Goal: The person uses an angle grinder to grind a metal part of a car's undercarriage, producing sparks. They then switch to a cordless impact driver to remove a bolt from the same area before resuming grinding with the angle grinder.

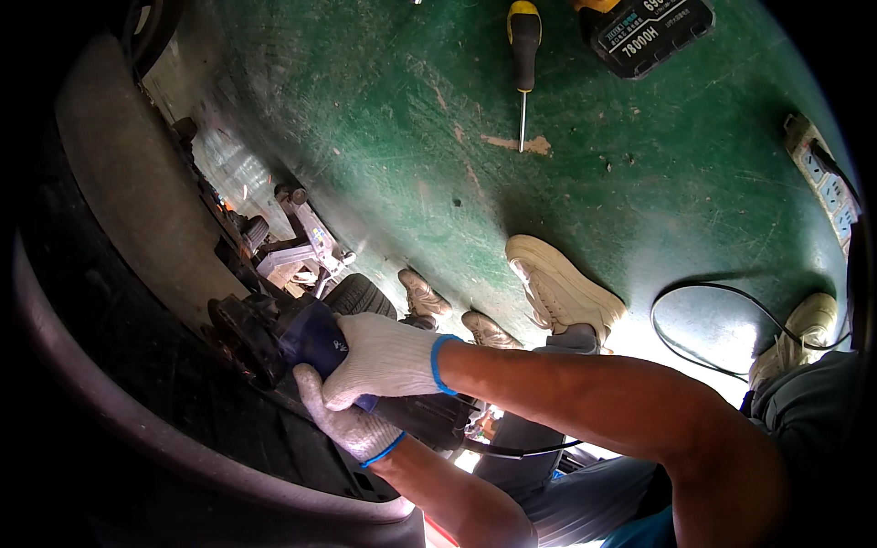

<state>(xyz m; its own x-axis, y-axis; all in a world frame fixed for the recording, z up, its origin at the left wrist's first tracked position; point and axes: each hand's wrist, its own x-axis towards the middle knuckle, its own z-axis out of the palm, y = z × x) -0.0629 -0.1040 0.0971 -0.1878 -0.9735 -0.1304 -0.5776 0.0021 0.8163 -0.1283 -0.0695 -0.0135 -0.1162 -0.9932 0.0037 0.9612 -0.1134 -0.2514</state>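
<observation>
Blue and black, the power tool (311, 333) carries a small pale marking, too tiny to read, while the black battery pack (647, 44) on the far floor (402, 128) flashes bold white lettering. And it's right in the grip: right hand (384, 356) wrapped over it, left hand (356, 427) clasped nearer, ribbed white gloves (402, 365) on both. Scuffed, glossy green underfoot; slim-shafted screwdriver (524, 55) lying far off.

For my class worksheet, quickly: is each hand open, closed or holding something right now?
Left hand: closed on the power tool, fingers partly hidden.
Right hand: closed on it too.
</observation>
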